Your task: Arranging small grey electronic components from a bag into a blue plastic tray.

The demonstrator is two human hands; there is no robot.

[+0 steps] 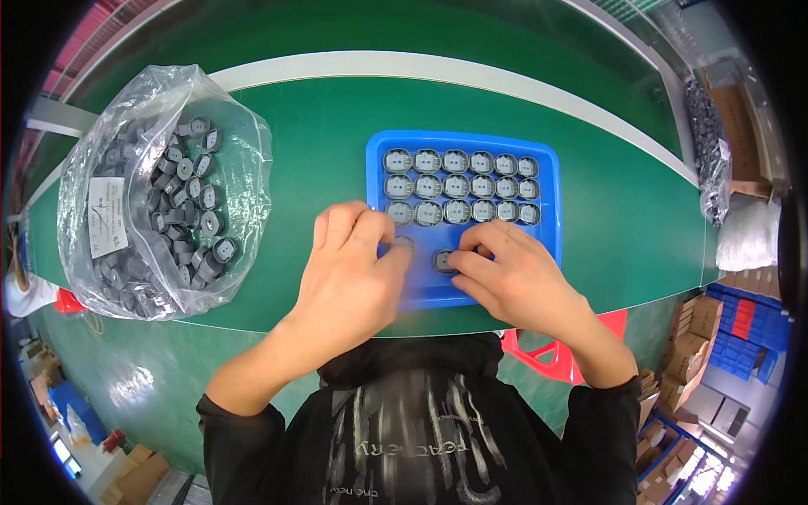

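A blue tray [547, 236] lies on the green table, holding several round grey plastic parts [455, 186] set in three even rows. Over the tray's near left corner, my left hand [349, 269] is closed, its thumb and fingers around a grey part [405, 244] that is mostly hidden. My right hand [526, 273] reaches in over the near side and pinches another grey part [442, 261] at its right edge. Both of these parts sit low in the tray, nearer to me than the filled rows.
On the left stands an open clear plastic bag [244, 160] full of loose grey parts, with a white label [107, 217]. A pale raised edge [438, 71] runs along the table's back. A red stool [551, 362] shows below the table's near right edge.
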